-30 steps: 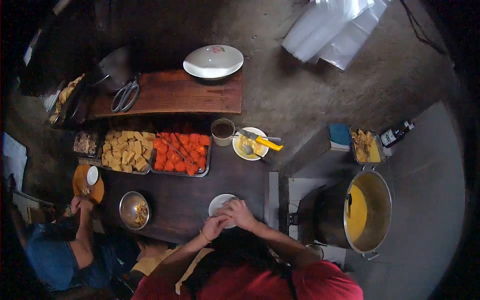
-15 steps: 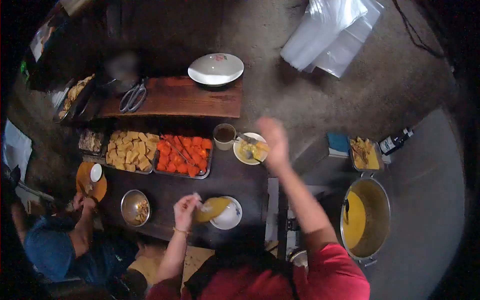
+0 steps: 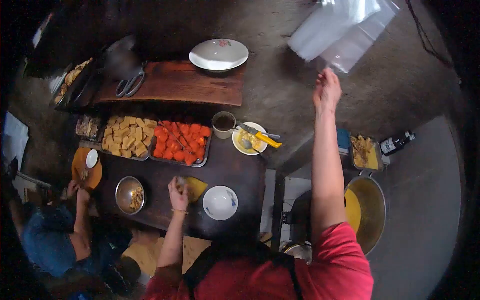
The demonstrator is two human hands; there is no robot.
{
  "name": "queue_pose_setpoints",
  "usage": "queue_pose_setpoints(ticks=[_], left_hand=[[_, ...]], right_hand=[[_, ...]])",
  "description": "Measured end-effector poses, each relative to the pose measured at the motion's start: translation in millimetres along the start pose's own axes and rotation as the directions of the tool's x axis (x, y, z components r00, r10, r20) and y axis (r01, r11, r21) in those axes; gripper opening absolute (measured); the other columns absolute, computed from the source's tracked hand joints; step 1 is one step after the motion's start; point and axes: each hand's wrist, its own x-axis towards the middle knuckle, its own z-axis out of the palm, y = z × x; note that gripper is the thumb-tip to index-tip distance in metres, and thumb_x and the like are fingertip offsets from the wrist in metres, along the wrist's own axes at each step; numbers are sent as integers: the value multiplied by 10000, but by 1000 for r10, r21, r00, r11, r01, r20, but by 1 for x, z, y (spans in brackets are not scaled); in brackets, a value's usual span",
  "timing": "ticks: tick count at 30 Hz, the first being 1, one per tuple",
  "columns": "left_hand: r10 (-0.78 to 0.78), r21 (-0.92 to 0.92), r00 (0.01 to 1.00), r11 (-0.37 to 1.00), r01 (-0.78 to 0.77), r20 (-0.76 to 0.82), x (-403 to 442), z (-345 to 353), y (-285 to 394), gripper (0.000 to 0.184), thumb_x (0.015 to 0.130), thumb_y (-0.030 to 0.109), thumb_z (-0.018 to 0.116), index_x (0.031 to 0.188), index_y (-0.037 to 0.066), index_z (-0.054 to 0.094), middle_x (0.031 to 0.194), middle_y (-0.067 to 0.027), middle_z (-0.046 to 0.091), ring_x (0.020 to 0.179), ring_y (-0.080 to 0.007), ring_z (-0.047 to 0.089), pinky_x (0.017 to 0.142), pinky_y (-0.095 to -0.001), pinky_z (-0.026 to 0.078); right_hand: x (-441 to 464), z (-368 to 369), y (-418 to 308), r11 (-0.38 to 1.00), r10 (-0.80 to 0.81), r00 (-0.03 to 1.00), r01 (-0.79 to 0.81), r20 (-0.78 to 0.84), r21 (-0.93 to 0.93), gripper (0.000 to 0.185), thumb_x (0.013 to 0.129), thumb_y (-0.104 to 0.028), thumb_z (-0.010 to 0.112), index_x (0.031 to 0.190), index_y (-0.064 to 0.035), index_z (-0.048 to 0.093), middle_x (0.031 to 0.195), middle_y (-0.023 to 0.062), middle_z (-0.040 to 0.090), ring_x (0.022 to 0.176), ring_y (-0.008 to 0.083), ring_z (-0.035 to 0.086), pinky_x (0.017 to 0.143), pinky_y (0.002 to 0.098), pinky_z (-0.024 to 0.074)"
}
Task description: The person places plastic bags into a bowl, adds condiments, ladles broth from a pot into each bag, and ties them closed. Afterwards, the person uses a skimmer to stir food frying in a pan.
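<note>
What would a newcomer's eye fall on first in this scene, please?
The bright red pieces, in a tray at the table's far edge, stand out most. Next comes the right hand, outstretched near the clear plastic bags at upper right. The left hand holds a yellow-filled bag, left of the nearer white bowl.

Your right hand (image 3: 328,92) has reached the far plastic bags (image 3: 345,37). Your left hand (image 3: 178,194) shifted the yellow bag (image 3: 197,189) left of the white bowl (image 3: 220,203).

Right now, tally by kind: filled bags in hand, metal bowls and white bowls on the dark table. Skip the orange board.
Yellow-filled bag, left hand: 1
Metal bowl: 1
White bowls: 2
Total: 4
</note>
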Motion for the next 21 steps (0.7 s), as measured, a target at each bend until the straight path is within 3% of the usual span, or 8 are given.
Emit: queue_pose_setpoints(ticks=[3, 6, 10, 13, 16, 17, 20, 21], left_hand=[[144, -74, 988, 987, -140, 51, 9, -16, 81, 381, 771, 142, 580, 1114, 22, 467, 1127, -158, 443, 1002, -258, 471, 789, -319, 411], [211, -420, 923, 905, -60, 322, 10, -11, 154, 424, 764, 119, 592, 1149, 35, 436, 1175, -137, 418, 1058, -227, 445, 826, -297, 397], [147, -725, 811, 557, 405, 566, 7, 28, 175, 362, 802, 104, 544, 1135, 22, 430, 1074, -77, 502, 984, -163, 491, 840, -274, 381], [109, -560, 810, 775, 294, 576, 7, 48, 146, 286, 805, 108, 544, 1069, 21, 479, 921, -48, 564, 853, -118, 541, 737, -243, 431], [14, -585, 685, 533, 611, 728, -1, 51, 130, 199, 815, 119, 533, 986, 18, 524, 783, -17, 578, 693, -80, 544, 619, -222, 449], [10, -613, 731, 553, 564, 682, -4, 55, 123, 180, 820, 121, 528, 964, 14, 531, 769, -15, 578, 663, -74, 539, 590, -215, 445], [-24, -660, 830, 594, 460, 558, -7, 53, 109, 144, 831, 118, 511, 918, 8, 543, 751, -18, 585, 614, -65, 537, 530, -200, 441], [-59, -657, 840, 594, 464, 539, -5, 43, 115, 136, 834, 111, 505, 915, 8, 541, 761, -27, 591, 624, -68, 545, 528, -199, 445]], right_hand=[[-69, 9, -27, 553, -714, 678, 699, 176, -453, 75, 815, -45, 490, 846, 2, 541, 805, 55, 562, 715, 173, 523, 698, 279, 419], [-163, -5, -6, 198, -402, 484, 875, 777, -442, 129, 743, -4, 486, 866, -5, 523, 785, 66, 518, 670, 156, 491, 653, 288, 404], [-278, -46, 44, 335, 171, 234, 900, 957, -280, 243, 587, -32, 576, 819, -31, 504, 827, 93, 514, 719, 253, 526, 722, 373, 388], [-328, -71, 44, 344, 446, 203, 860, 871, -377, 198, 628, -79, 572, 815, -60, 512, 831, 88, 515, 713, 236, 540, 696, 346, 408], [-362, -95, 55, 396, 452, 177, 839, 874, -374, 154, 720, -153, 526, 826, -48, 487, 857, 101, 542, 713, 268, 560, 689, 378, 443], [-375, -98, 56, 435, 489, 273, 746, 828, -503, 141, 771, -205, 510, 797, -68, 487, 812, 99, 550, 675, 280, 563, 600, 394, 461], [-383, -88, 36, 607, 629, 83, 570, 773, -555, 166, 785, -248, 523, 803, -85, 502, 786, 96, 557, 656, 274, 565, 584, 398, 463], [-378, -91, 30, 581, 555, 189, 609, 810, -540, 162, 747, -228, 580, 837, -108, 519, 780, 81, 555, 660, 262, 561, 592, 368, 459]])
